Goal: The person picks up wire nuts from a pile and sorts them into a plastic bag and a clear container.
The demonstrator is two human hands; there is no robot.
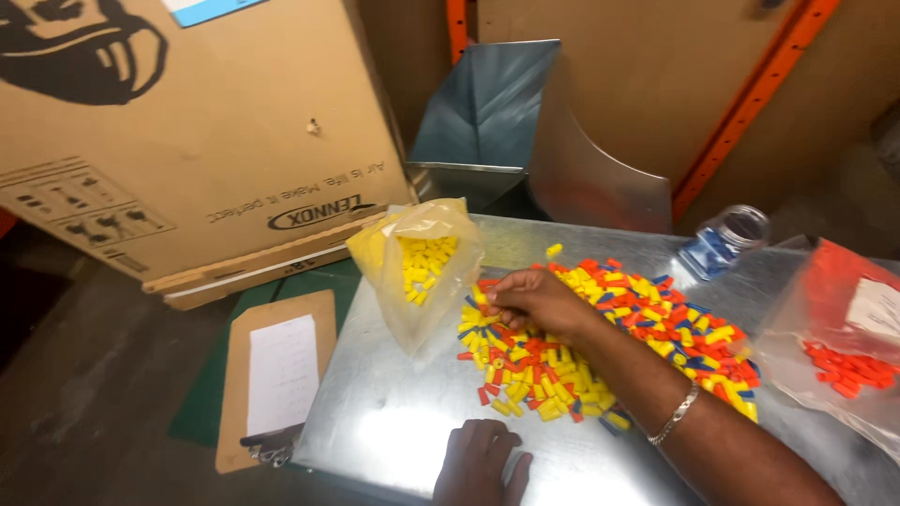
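1. Head view, the hands: my right hand (527, 298) sits in the middle of the frame, on the left edge of the pile of little caps (600, 342). Its fingers are pinched narrow on what looks like a yellow cap, though the fingertips are partly hidden. My left hand (480, 461) lies flat at the bottom middle, fingers spread, holding nothing — it just presses on the metal table (394, 422).

2. Head view, doing it well: I think the pinch should take only yellow caps, one or two at a time, and lift them clear so reds and blues do not get dragged along. The yellow-cap bag (419, 267) stands just left of the hand with its mouth open, so the reach is short.

3. Head view, counting:
- one mixed pile of red, yellow and blue caps — too many to count
- two plastic bags: the yellow one, and one with red caps (848, 351) at the right edge
- one clear jar (727, 239) with blue caps, upper right
- one clipboard (272, 379), lower left
- one big cardboard box (187, 131), upper left
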